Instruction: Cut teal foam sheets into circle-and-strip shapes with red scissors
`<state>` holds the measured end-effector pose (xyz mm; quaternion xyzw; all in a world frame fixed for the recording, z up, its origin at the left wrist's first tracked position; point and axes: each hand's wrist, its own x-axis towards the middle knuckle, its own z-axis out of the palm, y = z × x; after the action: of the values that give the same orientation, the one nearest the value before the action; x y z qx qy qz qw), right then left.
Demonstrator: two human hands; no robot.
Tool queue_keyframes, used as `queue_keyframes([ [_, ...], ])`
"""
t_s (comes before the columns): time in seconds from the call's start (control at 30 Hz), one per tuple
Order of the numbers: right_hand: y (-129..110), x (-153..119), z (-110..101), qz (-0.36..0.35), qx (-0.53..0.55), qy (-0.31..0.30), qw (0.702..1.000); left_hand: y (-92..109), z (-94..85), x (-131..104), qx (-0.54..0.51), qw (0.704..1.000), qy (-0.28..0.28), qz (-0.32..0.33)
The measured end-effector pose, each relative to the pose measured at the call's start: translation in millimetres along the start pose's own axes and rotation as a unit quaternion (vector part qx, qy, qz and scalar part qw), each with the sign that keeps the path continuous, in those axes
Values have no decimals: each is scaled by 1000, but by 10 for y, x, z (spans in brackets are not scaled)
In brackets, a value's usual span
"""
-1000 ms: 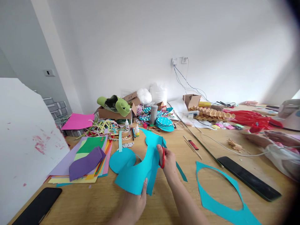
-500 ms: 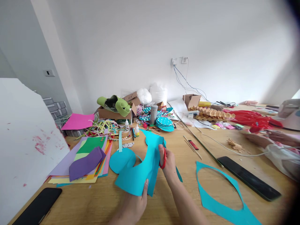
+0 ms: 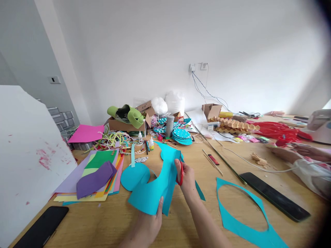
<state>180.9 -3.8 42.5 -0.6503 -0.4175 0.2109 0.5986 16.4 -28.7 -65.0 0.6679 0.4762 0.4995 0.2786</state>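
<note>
My left hand pinches the near edge of a curved sheet of blue paper, thumb on top and fingers underneath. Red-handled scissors are gripped in my right hand at the sheet's right side; most of the blades are hidden by the paper. A strip of the blue paper hangs past my right wrist. Left of the sheet lies a blue paper disc on the table, and another blue piece shows partly behind the sheet.
Coloured paper is stacked at left, near a black phone. At right lie a blue offcut with a round hole, a long black tray-like object and a green stick. Another person's hands work at far right.
The blue strip past my right wrist swings slightly to the right. The sheet shifts a little; both hands keep nearly the same place and hold.
</note>
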Motion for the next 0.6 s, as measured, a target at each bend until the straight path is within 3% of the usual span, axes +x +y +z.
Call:
queue_keyframes([
  [0.3,-62,-38,-5,27,41,-3,999,38,28,3,-77,996,15,-36],
  [0.6,-85,-39,-10,43,71,-15,996,-32,11,-5,4,1000,-14,-19],
])
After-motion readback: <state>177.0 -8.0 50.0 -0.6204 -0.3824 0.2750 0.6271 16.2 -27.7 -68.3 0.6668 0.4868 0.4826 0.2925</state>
